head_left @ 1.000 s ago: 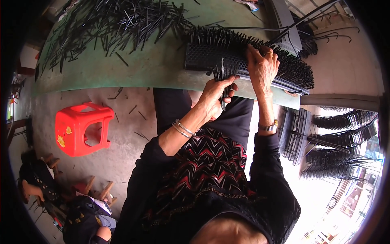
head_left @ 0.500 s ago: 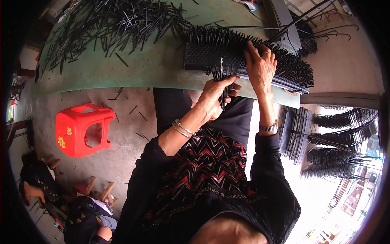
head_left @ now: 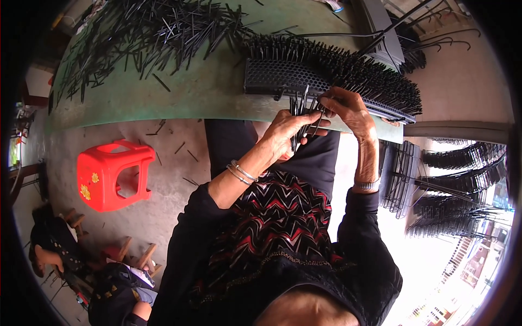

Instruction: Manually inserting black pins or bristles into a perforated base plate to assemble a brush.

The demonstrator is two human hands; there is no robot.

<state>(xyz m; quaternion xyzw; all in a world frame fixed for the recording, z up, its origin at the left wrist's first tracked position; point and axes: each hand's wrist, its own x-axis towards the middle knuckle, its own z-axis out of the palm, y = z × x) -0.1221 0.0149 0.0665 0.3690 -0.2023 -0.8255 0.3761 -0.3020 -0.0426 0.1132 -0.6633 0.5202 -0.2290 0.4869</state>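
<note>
While a green-topped table is filling most of the upper view, dark wire racks are standing in rows off to the right. A heap of loose black strips is spreading over the table's far left part. Right of it, a long perforated black holder is lying near the close edge, dense black bristles standing up along its far side. A red plastic stool is resting on the floor, left of the person's legs.

The left hand is closing firmly, thumb across, around a bundle of strips, keeping it roughly upright just in front of the holder, by the table edge. The right hand is reaching in beside it, thumb and forefinger pinching together on one thin strip; overlap is blurring whether its lower end is clear of the bundle. Silver bangles are circling the left wrist; a metal band is circling the right.
</note>
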